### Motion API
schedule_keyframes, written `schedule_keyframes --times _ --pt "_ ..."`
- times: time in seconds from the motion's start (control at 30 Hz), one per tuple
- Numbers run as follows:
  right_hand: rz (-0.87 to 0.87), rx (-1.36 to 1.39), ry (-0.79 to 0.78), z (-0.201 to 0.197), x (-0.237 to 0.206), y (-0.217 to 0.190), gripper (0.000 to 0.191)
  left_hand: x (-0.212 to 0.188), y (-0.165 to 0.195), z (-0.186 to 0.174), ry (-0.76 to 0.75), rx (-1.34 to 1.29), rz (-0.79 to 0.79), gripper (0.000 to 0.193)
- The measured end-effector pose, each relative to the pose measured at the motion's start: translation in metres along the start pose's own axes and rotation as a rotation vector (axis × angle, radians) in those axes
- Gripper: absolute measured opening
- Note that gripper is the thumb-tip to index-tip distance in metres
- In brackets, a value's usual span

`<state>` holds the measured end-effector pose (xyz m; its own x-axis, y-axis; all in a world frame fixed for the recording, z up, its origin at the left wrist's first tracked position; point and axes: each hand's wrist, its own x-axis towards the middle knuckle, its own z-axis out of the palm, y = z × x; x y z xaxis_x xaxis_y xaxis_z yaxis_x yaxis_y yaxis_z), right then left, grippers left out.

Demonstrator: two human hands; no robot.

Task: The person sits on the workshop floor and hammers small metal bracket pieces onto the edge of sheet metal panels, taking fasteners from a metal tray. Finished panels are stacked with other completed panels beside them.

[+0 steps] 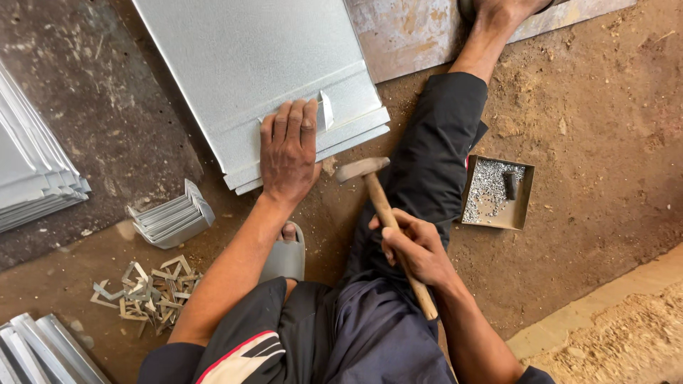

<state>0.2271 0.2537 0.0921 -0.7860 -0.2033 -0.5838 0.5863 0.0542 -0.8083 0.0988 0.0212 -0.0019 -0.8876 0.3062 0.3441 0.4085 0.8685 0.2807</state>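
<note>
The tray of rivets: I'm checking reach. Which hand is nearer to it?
Right. The right hand, gripping the hammer, sits just left of the tray; the left hand presses the metal sheet, farther away.

The galvanised sheet-metal panel [256, 64] is pale silver-grey with a faint speckled sheen. Left of it, the stack of panels [35, 171] and the bundle of angle brackets [174, 217] share that dull silver. Below the panel, the hammer [388, 220] has a grey steel head and a light tan wooden handle. Right of the panel, the small cardboard tray [523, 206] is brown, filled with glittering silver rivets [487, 185]. The trousers [427, 163] are dark navy, the sandal [284, 259] grey, and the dirt floor [590, 128] reddish brown.
</note>
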Motion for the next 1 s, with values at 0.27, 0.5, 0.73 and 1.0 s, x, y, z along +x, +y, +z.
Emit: schedule_keyframes --times 0.27,0.5,0.73,1.0 --pt "-0.197 -0.302 0.381 0.030 0.035 -0.010 0.041 0.003 0.001 -0.006 0.042 -0.049 0.034 0.084" --pt "-0.448 -0.507 0.338 0.035 0.048 -0.017 0.037 -0.002 -0.001 0.003 0.101 -0.022 0.014 0.079" --pt "-0.518 -0.665 0.328 0.041 0.058 -0.012 0.035 -0.005 -0.006 0.008 0.079 -0.042 0.017 0.080" --pt "-0.453 -0.658 0.350 0.044 0.053 -0.020 0.035 -0.003 -0.006 0.004 0.078 -0.023 0.013 0.078"
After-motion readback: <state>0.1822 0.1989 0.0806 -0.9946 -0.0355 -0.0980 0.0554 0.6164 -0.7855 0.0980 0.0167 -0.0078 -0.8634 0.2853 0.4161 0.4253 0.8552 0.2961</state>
